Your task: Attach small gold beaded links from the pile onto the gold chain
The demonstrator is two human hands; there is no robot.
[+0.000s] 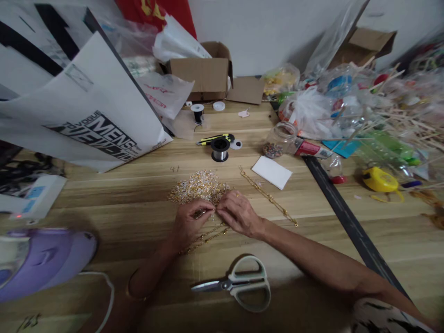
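Observation:
My left hand (195, 222) and my right hand (239, 213) meet at the fingertips, each closed in a pinch. What lies between the fingertips is too small to make out. Just below them a gold beaded chain (207, 240) lies on the table, running from near my left wrist up toward my right fingers. Right behind my hands spreads a pile of small gold and clear pieces (197, 185). To the right another gold chain (268, 196) is stretched out on the wood. Scissors (231, 283) with pale handles lie nearer to me, blades slightly apart, pointing left.
Behind the pile stand a wire spool (219, 151) and a yellow cutter knife (215, 138). A bead jar (277, 141) and a folded white paper (272, 172) sit right of them. A large paper bag (93, 111), purple appliance (45, 261) and yellow tape measure (380, 179) flank the workspace.

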